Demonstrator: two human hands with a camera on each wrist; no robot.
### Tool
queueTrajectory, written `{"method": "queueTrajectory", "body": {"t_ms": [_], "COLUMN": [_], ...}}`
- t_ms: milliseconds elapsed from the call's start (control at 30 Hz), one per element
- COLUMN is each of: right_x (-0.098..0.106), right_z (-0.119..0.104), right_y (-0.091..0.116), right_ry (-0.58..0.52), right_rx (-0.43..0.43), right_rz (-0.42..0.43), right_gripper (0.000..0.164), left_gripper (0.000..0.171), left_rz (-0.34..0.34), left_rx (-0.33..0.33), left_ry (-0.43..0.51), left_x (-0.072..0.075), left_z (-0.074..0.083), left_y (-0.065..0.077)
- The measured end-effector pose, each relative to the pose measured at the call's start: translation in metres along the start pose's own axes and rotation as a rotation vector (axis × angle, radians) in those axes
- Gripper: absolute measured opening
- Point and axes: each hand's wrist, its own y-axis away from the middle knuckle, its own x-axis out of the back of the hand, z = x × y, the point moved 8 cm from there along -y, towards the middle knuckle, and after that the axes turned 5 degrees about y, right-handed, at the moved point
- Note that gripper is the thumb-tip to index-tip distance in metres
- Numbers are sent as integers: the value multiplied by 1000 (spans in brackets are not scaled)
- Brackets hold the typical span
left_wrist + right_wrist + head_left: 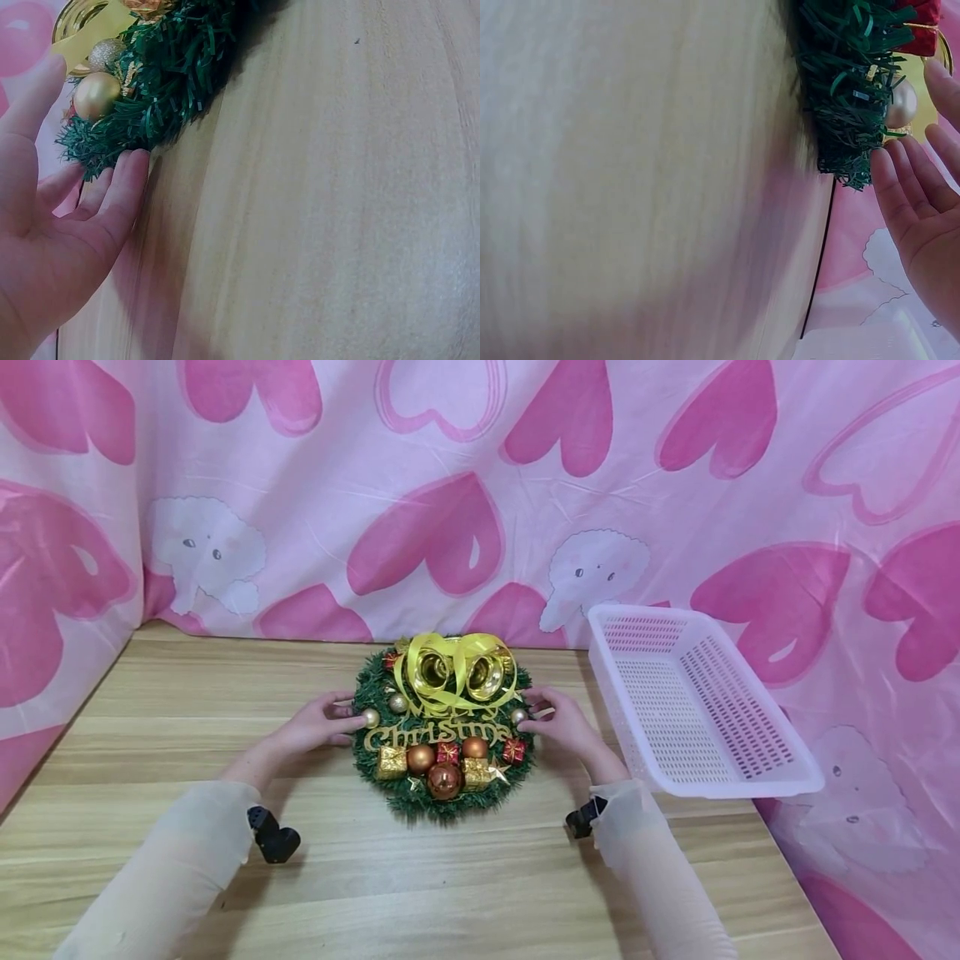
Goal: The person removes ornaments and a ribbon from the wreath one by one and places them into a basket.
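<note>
A green Christmas wreath (444, 806) lies on the wooden table. It carries golden "Merry Christmas" lettering, brown and gold balls, small wrapped gift boxes and two gold bells (483, 677) under a yellow ribbon (450, 702). At its left edge is my left hand (322, 724), thumb over the top near a gold ball (97, 96), the other fingers nearly straight with their tips at the green tinsel. My right hand (561, 720) mirrors it on the opposite edge. In the right wrist view its loosely extended fingers (911, 180) reach the tinsel beside a pale gold ball (901, 103).
A white plastic basket (750, 789) with slotted sides stands at the right, partly past the table's edge. Behind the wooden table (187, 693) hangs a pink curtain (315, 527) with hearts. Black wrist cameras (273, 837) sit at both sleeves.
</note>
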Motion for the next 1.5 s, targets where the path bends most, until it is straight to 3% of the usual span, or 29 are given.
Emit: {"method": "queueTrajectory", "body": {"t_ms": [300,633,933,1500], "right_x": [-4,-6,-8,-10], "right_z": [3,3,1,-3], "right_y": [-1,-1,0,-3], "right_ry": [5,13,33,87], "right_rx": [-20,-39,-38,5], "right_rz": [-21,-37,-52,-46], "right_gripper": [56,52,52,37], "left_gripper": [87,82,79,80], "left_rz": [8,45,100,120], "left_rx": [9,-41,-36,-31], "left_ry": [38,-11,-56,-54], "left_x": [-2,-2,0,-3], "left_z": [-4,0,-3,0], "left_y": [-2,0,-1,-1]}}
